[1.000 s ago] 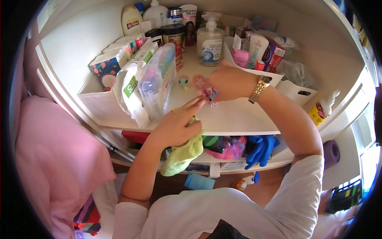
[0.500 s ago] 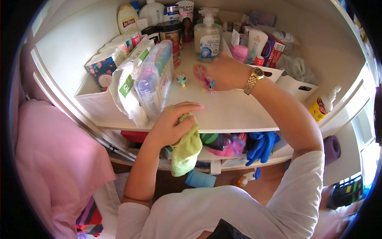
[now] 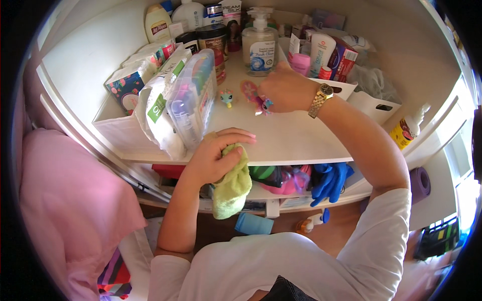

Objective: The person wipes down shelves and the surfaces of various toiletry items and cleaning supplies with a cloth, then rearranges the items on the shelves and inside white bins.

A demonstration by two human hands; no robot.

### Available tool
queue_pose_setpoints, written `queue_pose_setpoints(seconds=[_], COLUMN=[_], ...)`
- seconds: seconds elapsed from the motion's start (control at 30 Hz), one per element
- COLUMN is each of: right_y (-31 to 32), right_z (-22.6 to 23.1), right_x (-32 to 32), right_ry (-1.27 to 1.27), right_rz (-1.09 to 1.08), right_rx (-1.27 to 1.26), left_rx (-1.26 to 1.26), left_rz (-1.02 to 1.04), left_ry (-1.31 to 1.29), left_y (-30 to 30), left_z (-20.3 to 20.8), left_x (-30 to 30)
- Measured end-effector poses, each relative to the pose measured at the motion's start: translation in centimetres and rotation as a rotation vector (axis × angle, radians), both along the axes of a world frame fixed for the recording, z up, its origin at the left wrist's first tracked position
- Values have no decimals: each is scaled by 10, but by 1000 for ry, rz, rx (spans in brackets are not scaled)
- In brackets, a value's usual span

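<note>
My left hand (image 3: 213, 153) is at the front edge of the white shelf (image 3: 291, 145). A lime-green cloth (image 3: 232, 188) hangs from its grip over that edge. Farther in, my right hand (image 3: 286, 90), with a gold watch at the wrist, is closed around a small pink and purple toy figure (image 3: 263, 104) with a blue head. A flat pink winged part (image 3: 248, 90) shows beside those fingers, which partly hide the toy. To its left stands a little teal toy animal (image 3: 227, 98), apart from both hands. Just beyond the right hand is a clear pump soap bottle (image 3: 260, 47).
On the left are a clear plastic case (image 3: 191, 95), a white pack (image 3: 158, 108) and a white bin (image 3: 115, 123). Tubs and bottles line the back. White bins (image 3: 379, 107) of toiletries stand right. Below are blue gloves (image 3: 329, 183) and a light-blue packet (image 3: 253, 223).
Both hands keep nearly the same places and grips. The toy under my right hand has shifted very slightly, and the whole view has moved a little.
</note>
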State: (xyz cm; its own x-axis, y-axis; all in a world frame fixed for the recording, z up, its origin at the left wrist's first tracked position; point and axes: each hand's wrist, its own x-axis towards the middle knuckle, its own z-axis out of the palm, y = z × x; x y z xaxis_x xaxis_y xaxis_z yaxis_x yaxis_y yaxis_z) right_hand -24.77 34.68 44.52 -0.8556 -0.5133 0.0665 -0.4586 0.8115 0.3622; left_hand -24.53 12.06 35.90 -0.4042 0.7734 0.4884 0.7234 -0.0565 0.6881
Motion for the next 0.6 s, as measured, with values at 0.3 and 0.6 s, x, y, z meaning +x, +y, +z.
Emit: queue_pose_setpoints(seconds=[0.3, 0.6], right_y=[-8, 21], right_z=[-4, 51], right_x=[-3, 156], right_ry=[16, 837], right_rz=[-43, -96], right_rx=[-30, -340], left_rx=[63, 49], left_rz=[-1, 36], left_ry=[7, -43], left_y=[3, -3], left_z=[3, 4], left_x=[-1, 5])
